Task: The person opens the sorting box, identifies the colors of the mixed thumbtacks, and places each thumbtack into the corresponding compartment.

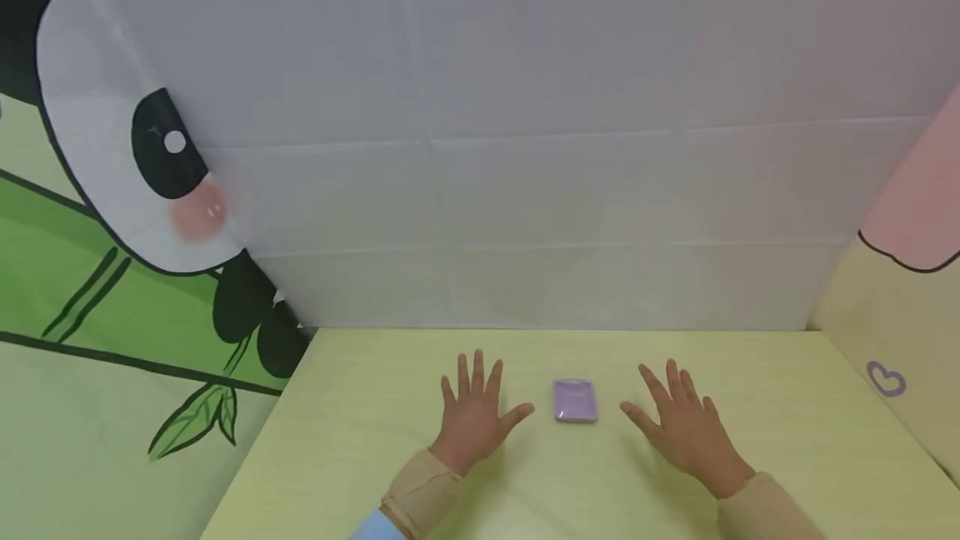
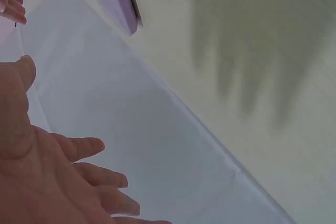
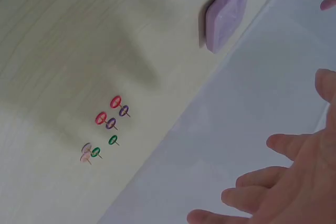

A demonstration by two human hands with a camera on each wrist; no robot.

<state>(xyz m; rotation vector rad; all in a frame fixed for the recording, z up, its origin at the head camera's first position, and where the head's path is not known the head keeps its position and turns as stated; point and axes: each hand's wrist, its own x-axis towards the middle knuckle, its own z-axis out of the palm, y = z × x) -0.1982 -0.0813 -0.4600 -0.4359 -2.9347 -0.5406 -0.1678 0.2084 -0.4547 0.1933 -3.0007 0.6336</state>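
A small square lilac dish point(image 1: 574, 401) with a raised rim sits on the pale yellow table between my two hands. To its left my left hand point(image 1: 472, 423) is held over the table, palm down, fingers and thumb spread, holding nothing. My right hand point(image 1: 688, 432) hovers likewise on the dish's right, fingers spread and nothing in them. In the right wrist view, several tiny pieces with ring-shaped heads and thin stems lie on the table: red point(image 3: 101, 118), purple point(image 3: 124, 110), green point(image 3: 113, 139) and pale pink point(image 3: 85, 157). They do not show in the head view.
A white creased sheet point(image 1: 540, 190) rises along the table's back edge. At the left hangs a cloth with a panda and green bamboo point(image 1: 112, 273); a cream and pink panel point(image 1: 892, 315) with a heart outline stands at the right. The table point(image 1: 570, 490) reaches toward me.
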